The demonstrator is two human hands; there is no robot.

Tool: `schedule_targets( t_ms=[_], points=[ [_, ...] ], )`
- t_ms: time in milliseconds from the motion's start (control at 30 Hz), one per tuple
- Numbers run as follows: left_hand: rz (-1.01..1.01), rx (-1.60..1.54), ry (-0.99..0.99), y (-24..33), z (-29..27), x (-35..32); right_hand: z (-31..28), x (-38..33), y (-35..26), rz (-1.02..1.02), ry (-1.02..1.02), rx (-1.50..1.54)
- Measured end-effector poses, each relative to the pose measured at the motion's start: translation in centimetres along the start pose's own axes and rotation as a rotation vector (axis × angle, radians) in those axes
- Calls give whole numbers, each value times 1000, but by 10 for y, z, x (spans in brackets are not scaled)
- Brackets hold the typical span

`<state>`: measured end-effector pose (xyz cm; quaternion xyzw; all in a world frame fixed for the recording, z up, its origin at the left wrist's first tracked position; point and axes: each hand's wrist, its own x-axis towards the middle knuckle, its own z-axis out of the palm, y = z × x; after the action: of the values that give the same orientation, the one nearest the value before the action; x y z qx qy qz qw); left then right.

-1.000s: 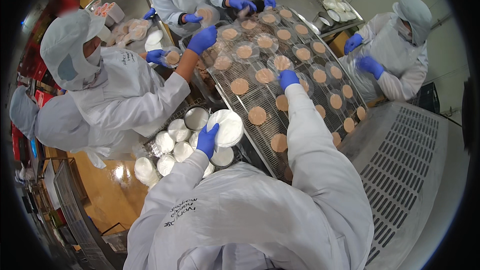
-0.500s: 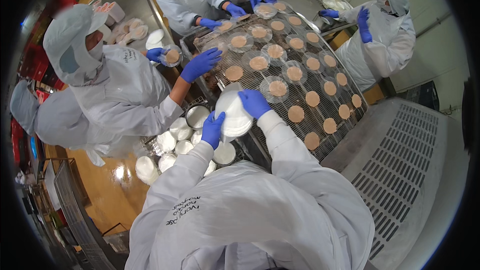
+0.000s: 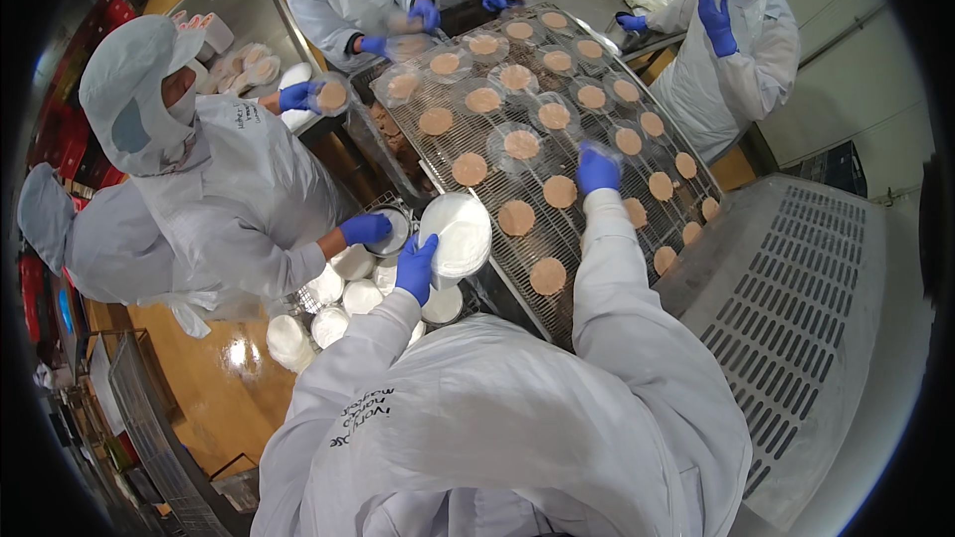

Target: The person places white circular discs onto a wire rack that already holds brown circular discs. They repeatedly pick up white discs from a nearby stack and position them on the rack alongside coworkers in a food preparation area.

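"So, how are the hands placed?"

"They are held well apart. A stack of white round sheets [image 3: 458, 231] is gripped at its edge by the left hand [image 3: 415, 268], while the right hand [image 3: 597, 169] is stretched forward over the mesh conveyor [image 3: 560, 235]."

"Can anything be made out under the right hand?"

"Hardly. Its fingertips are blurred and the mesh below is covered by the glove, so whether anything is pinched there cannot be told. Just nearer than that hand, a bare tan patty [image 3: 560, 192] is seen. Beyond it and to its left, patties are ringed by a clear sheet [image 3: 499, 155] each; whether the film is laid over or under them is hard to judge."

"And around the left hand?"

"Part of that hand is hidden beneath the stack. Beside it, more white stacks [image 3: 362, 296] are partly covered by the sleeve and wrist. Just past them, a round metal container [image 3: 409, 229] is reached into by a co-worker's hand [image 3: 367, 228], by which its inside is half blocked."

"What about farther off?"

"Ahead of both hands, a blurred co-worker's glove [image 3: 424, 12] is shown. Right of the right hand, a slotted metal panel [image 3: 786, 308] is partly covered by the sleeve."
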<state>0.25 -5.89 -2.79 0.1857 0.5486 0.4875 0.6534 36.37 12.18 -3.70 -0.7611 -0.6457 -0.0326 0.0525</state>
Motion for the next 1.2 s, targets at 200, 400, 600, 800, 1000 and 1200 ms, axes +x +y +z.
schedule_targets(
  t_ms=[200, 400, 600, 800, 1000, 1200],
  points=[
    [24, -6, 14, 11, -4, -12, -29, -44, -73, -24, -413, 418],
    [90, -87, 28, 19, -11, -6, -67, -80, -171, -500, -388, 1064],
    [62, -43, 2, 18, 3, 4, -40, -82, -187, -361, -547, 602],
    [46, -78, 58, -1, -14, 10, -24, -20, -85, -8, -277, 891],
    [-1, -110, 74, -5, -21, -8, -29, -1, 12, 171, 337, 580],
    [35, -92, 35, 5, -11, -16, 22, -22, -31, 19, -123, 301]
  ],
)
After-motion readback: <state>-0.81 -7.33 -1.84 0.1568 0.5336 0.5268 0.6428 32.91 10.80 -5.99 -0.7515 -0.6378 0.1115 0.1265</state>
